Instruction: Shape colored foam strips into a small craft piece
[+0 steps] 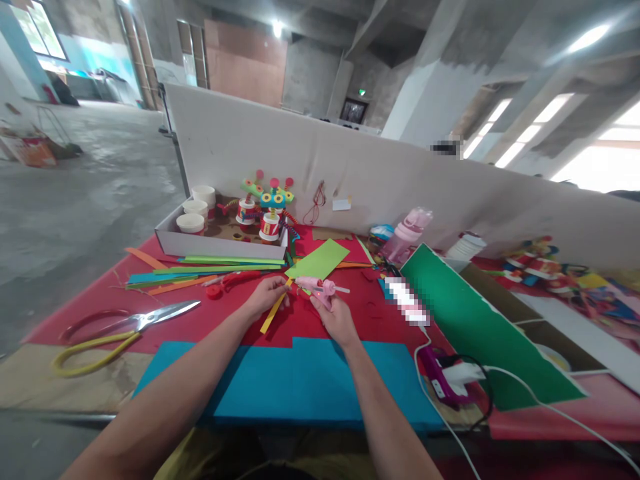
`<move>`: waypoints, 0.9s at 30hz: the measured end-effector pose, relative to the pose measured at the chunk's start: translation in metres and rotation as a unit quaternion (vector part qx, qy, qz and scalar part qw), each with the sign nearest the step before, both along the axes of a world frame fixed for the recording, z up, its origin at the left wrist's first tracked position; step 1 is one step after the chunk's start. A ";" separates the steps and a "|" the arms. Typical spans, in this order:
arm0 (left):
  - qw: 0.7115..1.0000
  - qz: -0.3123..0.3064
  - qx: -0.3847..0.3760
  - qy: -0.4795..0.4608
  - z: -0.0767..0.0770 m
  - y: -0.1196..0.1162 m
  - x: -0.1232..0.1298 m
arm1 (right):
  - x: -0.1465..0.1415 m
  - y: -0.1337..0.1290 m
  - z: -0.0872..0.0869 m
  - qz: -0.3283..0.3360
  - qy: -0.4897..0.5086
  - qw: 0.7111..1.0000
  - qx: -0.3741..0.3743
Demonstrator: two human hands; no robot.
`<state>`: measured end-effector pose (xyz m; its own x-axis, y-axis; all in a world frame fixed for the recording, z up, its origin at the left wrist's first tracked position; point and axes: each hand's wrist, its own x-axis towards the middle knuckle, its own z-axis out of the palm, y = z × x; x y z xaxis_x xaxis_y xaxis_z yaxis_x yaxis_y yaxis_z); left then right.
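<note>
My right hand (336, 320) is closed round the handle of a pink glue gun (315, 288), with a pale glue stick poking out of its back end. The gun's nozzle points left, toward my left hand (270, 297). Between the fingers of that left hand is a yellow paper strip (274, 313), its lower end hanging over the red table covering. I cannot tell whether the nozzle touches the strip. Just behind both hands lies a light green sheet of paper (325, 259). Blue sheets (300, 380) lie under my forearms.
Large scissors (135, 331) lie open at the left. Behind them are coloured paper strips (200, 270) and a white box (220, 248) holding paper cups and cup figures (271, 223). A purple power strip (443, 380) with cables, a green board (480, 327) and a pink bottle (407, 233) stand at the right.
</note>
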<state>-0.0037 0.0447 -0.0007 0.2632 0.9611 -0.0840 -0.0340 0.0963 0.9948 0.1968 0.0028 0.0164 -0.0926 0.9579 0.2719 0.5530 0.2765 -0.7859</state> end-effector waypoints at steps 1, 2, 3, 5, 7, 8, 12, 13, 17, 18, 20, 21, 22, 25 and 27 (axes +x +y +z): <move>1.000 0.000 0.000 -0.001 0.000 0.000 0.000 | 0.000 0.000 0.000 -0.001 0.000 1.000 0.001; 1.000 0.000 0.000 -0.001 -0.001 0.000 0.000 | 0.000 0.001 -0.001 -0.003 0.000 1.000 0.001; 1.000 0.001 0.000 -0.002 -0.001 0.001 0.000 | 0.000 0.001 -0.001 -0.003 0.000 1.000 0.000; 1.000 0.002 0.000 -0.003 -0.002 0.001 0.000 | 0.000 0.001 -0.001 -0.001 0.000 1.000 -0.002; 1.000 0.003 0.001 -0.005 -0.002 0.001 0.000 | 0.000 0.001 -0.001 0.001 -0.004 1.000 -0.003; 1.000 0.003 0.002 -0.005 -0.002 0.001 0.000 | 0.000 0.001 -0.001 0.002 -0.006 1.000 -0.003; 1.000 -0.002 0.003 -0.004 -0.003 0.001 0.000 | 0.000 0.000 0.001 0.010 -0.012 1.000 0.000; 1.000 -0.004 0.003 -0.002 -0.004 0.002 -0.001 | 0.000 0.001 0.001 0.011 -0.016 1.000 0.001; 1.000 -0.002 0.007 0.005 -0.004 0.003 -0.001 | -0.001 0.002 0.003 0.007 -0.026 1.000 0.009; 1.000 -0.002 0.008 0.006 -0.004 0.003 -0.001 | -0.001 0.002 0.003 0.008 -0.025 1.000 0.012; 1.000 -0.004 0.009 0.007 -0.003 0.002 -0.001 | -0.001 0.002 0.004 0.012 -0.021 1.000 0.014; 1.000 -0.006 0.009 0.007 -0.003 0.002 -0.001 | 0.000 0.002 0.004 0.013 -0.019 1.000 0.013; 1.000 -0.009 0.008 0.006 -0.003 0.002 -0.001 | 0.000 0.002 0.004 0.012 -0.017 1.000 0.011; 1.000 -0.009 0.008 0.003 -0.004 0.002 -0.001 | -0.001 0.002 0.005 0.007 -0.023 1.000 0.002; 1.000 -0.008 0.008 0.002 -0.005 0.003 -0.001 | -0.001 0.002 0.006 0.009 -0.023 1.000 0.000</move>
<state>-0.0043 0.0474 -0.0053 0.2789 0.9577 -0.0706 -0.0280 0.0816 0.9963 0.1961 0.0046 0.0227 -0.1229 0.9559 0.2668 0.5832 0.2870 -0.7600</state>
